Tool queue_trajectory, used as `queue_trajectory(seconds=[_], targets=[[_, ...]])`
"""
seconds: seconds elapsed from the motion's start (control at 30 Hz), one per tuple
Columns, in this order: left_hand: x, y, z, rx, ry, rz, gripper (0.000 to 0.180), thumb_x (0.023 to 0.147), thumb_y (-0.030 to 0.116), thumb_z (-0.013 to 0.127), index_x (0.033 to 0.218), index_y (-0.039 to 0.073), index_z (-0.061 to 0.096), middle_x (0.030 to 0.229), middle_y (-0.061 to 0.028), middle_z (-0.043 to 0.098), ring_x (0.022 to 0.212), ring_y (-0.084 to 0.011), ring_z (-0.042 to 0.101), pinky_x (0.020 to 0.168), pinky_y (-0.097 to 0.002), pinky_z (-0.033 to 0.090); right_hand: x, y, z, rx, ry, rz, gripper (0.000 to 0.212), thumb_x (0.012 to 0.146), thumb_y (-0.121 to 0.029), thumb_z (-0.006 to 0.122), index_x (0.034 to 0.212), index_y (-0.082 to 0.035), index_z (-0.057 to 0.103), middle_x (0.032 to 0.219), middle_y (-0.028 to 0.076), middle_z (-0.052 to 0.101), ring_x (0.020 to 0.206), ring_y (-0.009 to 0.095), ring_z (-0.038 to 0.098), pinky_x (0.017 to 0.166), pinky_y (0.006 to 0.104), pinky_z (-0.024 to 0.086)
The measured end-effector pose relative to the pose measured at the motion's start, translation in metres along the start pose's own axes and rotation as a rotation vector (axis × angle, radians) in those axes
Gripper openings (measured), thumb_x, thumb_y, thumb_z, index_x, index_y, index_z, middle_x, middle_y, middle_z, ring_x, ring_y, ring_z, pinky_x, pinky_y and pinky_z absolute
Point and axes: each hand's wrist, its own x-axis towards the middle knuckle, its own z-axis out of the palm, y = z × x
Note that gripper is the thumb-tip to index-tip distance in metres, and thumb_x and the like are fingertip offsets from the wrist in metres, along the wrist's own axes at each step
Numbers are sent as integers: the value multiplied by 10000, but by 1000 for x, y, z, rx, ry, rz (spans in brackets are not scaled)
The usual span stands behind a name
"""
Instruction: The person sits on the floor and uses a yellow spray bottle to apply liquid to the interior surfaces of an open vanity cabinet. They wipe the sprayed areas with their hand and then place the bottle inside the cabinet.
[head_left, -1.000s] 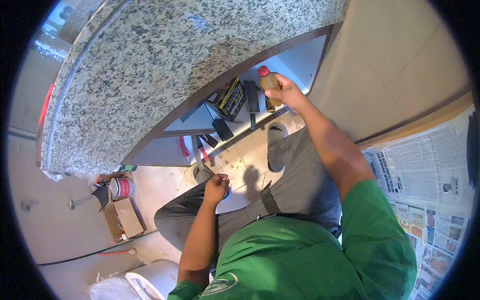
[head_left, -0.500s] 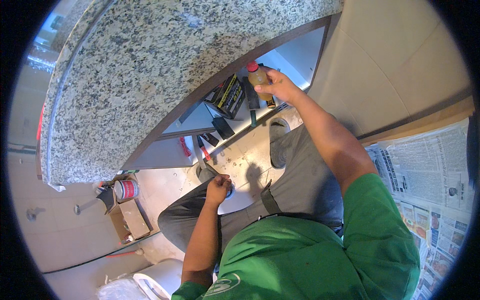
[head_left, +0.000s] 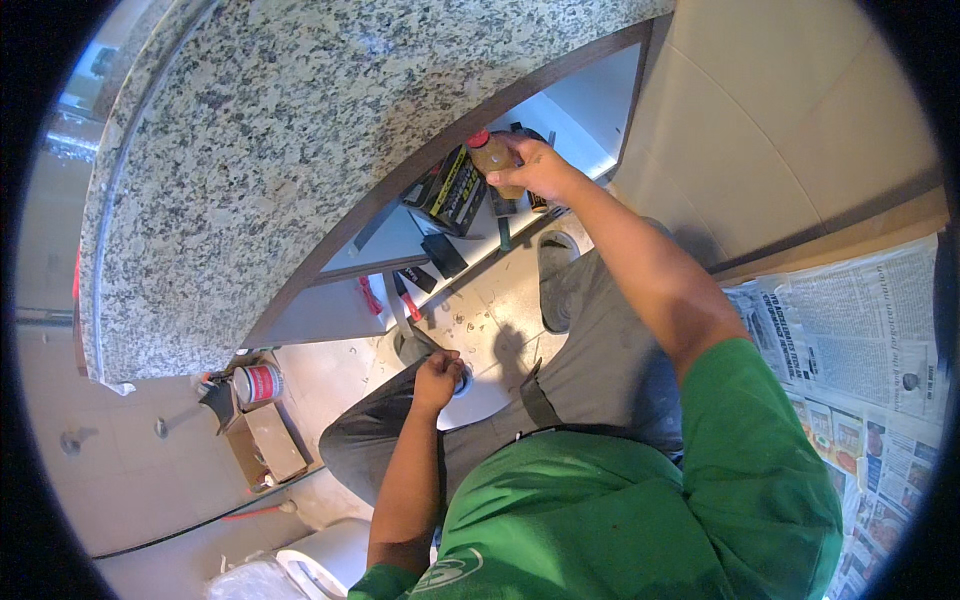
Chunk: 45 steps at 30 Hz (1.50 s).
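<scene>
My right hand (head_left: 535, 170) is closed around a clear plastic bottle (head_left: 493, 163) with a red cap and yellowish liquid in it. The bottle tilts in front of the open cabinet, beside a black and yellow box (head_left: 447, 192). Over my left knee, my left hand (head_left: 437, 380) is curled closed; whatever its fingers hold, if anything, is hidden. A round blue-edged thing (head_left: 462, 379) shows right beside it, next to a white surface (head_left: 478, 402) between my legs. My two hands are well apart.
A speckled granite countertop (head_left: 270, 160) overhangs the cabinet shelf (head_left: 475, 245). On the shelf lie a red-handled tool (head_left: 407, 297), a black block (head_left: 444, 255) and red cord (head_left: 370, 294). A tin (head_left: 257, 383) and an opened carton (head_left: 272, 440) stand left; newspaper (head_left: 850, 320) lies right.
My right hand has carried the bottle slightly left, closer to the black and yellow box. My left hand looks much the same. The whole view has shifted a little.
</scene>
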Motion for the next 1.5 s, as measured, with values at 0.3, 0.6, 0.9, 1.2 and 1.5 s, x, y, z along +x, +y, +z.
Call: queue_trajectory(seconds=[0.3, 0.6, 0.9, 1.2, 1.5], targets=[[3, -2, 2, -14, -10, -19, 192, 922, 97, 653, 1074, -19, 643, 835, -58, 694, 705, -124, 640, 663, -263, 509, 4, 3, -10, 41, 53, 0, 648, 812, -124, 815, 1391, -50, 534, 1268, 78, 653, 1127, 173, 611, 1006, 326, 467], [0, 2, 3, 26, -20, -14, 173, 940, 108, 646, 1063, -14, 645, 813, -55, 682, 687, -119, 627, 638, -272, 500, 6, -3, 2, -11, 4, 3, 658, 806, -118, 813, 1398, -54, 534, 1251, 90, 669, 1132, 178, 606, 1023, 322, 448], [-4, 20, 7, -46, -31, -67, 171, 940, 81, 637, 1080, -17, 633, 781, -45, 656, 672, -119, 610, 637, -267, 495, 4, 7, -19, 148, 140, -85, 622, 782, -111, 827, 1352, -57, 583, 1188, 74, 699, 1054, 175, 643, 967, 320, 486], [-3, 24, 6, 71, -34, -56, 151, 949, 85, 633, 1055, -23, 631, 810, -50, 666, 706, -117, 616, 660, -266, 496, 10, 15, -15, 1, 98, -100, 622, 806, -72, 797, 1378, -45, 553, 1247, 83, 665, 1113, 179, 608, 1002, 331, 464], [-4, 10, 3, -105, -67, -62, 261, 950, 174, 683, 1130, -10, 640, 899, -39, 665, 772, -136, 632, 713, -286, 529, 3, 9, -33, 69, 190, -34, 628, 796, -110, 817, 1367, -56, 561, 1213, 85, 679, 1078, 178, 631, 961, 335, 491]])
